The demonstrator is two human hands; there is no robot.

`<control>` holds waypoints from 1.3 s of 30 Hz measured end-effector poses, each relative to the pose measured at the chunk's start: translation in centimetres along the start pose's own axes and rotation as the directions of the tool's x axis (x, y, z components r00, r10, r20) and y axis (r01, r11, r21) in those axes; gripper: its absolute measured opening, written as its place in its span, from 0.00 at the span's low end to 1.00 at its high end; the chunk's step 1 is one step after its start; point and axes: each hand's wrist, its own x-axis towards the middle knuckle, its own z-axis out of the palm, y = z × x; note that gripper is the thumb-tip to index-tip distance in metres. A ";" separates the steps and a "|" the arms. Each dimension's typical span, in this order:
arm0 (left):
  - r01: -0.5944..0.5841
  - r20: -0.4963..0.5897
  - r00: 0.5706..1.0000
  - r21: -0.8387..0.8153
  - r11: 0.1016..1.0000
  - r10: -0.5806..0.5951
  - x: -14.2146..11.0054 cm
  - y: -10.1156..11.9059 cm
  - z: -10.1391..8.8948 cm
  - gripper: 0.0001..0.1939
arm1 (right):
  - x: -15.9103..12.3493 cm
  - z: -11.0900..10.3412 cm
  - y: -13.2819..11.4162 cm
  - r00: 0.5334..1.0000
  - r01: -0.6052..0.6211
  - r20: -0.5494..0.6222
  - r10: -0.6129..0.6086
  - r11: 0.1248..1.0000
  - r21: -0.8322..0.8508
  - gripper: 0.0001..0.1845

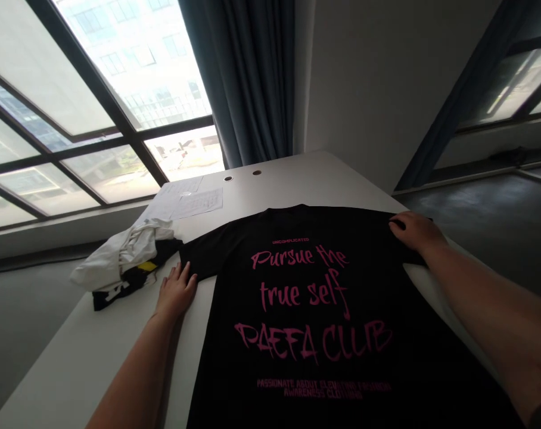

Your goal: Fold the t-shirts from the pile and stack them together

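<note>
A black T-shirt (306,226) with pink lettering lies spread flat on the white table (297,179). My left hand (176,290) rests flat on the table at the edge of the shirt's left sleeve, fingers stretched out together. My right hand (414,230) lies on the shirt's right sleeve near the table's right edge, fingers curled down onto the cloth; whether it pinches the fabric does not show.
A heap of white, black and yellow clothes (126,257) sits at the table's left edge. Printed papers (185,201) lie at the far left. Two round holes (242,175) mark the far end. Windows and a dark curtain (252,77) stand behind.
</note>
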 end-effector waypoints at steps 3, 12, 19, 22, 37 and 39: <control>0.042 0.017 0.999 -0.014 0.999 -0.042 0.2 0.9 -0.9 0.33 | 0.0 0.2 0.2 1.000 -0.029 0.010 0.029 0.999 -0.031 0.15; 0.027 -0.002 1.000 -0.043 0.999 -0.027 0.1 0.6 -0.8 0.32 | 0.4 1.1 1.0 0.996 -0.094 0.003 0.094 0.994 -0.047 0.15; 0.006 0.012 1.000 -0.047 0.999 -0.006 0.4 0.5 -0.9 0.33 | 0.2 0.2 0.3 0.995 -0.100 0.016 0.101 0.994 -0.052 0.16; 0.011 0.029 1.000 -0.043 0.999 -0.010 0.3 0.5 -1.0 0.33 | 0.1 0.0 0.1 0.997 -0.078 0.004 0.078 0.997 -0.020 0.16; 0.015 0.028 1.000 -0.037 0.999 -0.014 0.2 0.7 -1.1 0.33 | 0.3 0.7 0.7 0.998 -0.018 -0.052 0.018 1.000 -0.001 0.14; 0.009 0.029 1.000 -0.034 0.999 -0.008 0.2 0.6 -1.0 0.34 | 0.3 0.9 1.0 0.998 -0.019 -0.056 0.019 1.000 -0.006 0.16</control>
